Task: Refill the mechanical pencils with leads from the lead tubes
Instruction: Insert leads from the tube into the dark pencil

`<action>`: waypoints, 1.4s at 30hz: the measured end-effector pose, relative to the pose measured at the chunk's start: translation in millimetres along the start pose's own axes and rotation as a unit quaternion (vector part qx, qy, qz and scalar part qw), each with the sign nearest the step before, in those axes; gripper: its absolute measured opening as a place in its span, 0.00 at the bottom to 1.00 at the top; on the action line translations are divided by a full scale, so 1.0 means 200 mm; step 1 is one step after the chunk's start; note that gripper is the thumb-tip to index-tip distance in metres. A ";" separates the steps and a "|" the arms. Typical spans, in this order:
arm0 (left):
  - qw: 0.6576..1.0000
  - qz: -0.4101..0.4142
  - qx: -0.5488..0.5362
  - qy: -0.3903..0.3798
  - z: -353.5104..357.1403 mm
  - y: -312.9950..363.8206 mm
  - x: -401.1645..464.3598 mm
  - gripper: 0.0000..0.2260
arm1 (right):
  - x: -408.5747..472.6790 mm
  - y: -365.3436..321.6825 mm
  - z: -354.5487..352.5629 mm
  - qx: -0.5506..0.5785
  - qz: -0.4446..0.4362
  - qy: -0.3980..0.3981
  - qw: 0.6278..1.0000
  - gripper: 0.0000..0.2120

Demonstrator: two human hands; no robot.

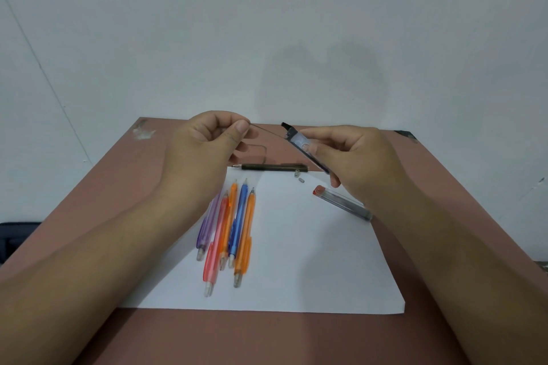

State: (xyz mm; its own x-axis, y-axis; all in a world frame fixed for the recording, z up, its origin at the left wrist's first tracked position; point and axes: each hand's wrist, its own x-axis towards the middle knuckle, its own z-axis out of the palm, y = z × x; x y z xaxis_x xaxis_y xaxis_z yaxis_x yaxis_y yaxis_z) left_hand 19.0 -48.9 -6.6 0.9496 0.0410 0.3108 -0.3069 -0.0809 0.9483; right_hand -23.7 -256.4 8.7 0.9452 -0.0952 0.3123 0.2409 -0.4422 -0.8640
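My left hand point(207, 142) pinches one end of a thin grey lead point(267, 130) between thumb and forefinger, held above the table. The lead's other end sits at the open mouth of a dark lead tube point(302, 145), which my right hand point(350, 154) grips tilted, its black flip cap open at the top. A second lead tube with a red cap point(344, 203) lies on the white paper point(311, 261). Several coloured mechanical pencils point(231, 228) lie side by side on the paper. A black pencil point(272, 168) lies crosswise at the paper's far edge, two tiny loose parts point(299, 176) beside it.
The reddish-brown table point(267, 338) ends at a plain wall just behind my hands. A dark object point(14, 238) sits beyond the table's left edge. White scuff marks point(143, 132) show at the far left corner.
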 end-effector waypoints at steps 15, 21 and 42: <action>0.999 -0.039 -0.018 -0.033 -0.02 -0.01 0.01 0.06 | 0.01 0.02 0.00 0.050 0.090 -0.070 0.992 0.07; 0.998 -0.038 -0.003 -0.040 -0.01 -0.02 0.01 0.06 | 0.01 0.02 0.00 0.063 0.095 -0.070 0.991 0.08; 0.999 -0.024 -0.017 -0.041 -0.01 -0.03 0.02 0.05 | 0.02 0.03 0.00 0.053 0.086 -0.061 0.993 0.08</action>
State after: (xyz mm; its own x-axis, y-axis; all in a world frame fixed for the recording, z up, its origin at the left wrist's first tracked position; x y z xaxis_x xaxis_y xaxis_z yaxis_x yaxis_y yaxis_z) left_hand 24.3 -46.0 -10.9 0.9646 -0.0381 0.2609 -0.2625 -0.0459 0.9638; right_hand -18.6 -259.3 5.5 0.9926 -0.0492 0.1110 0.0886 -0.3313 -0.9394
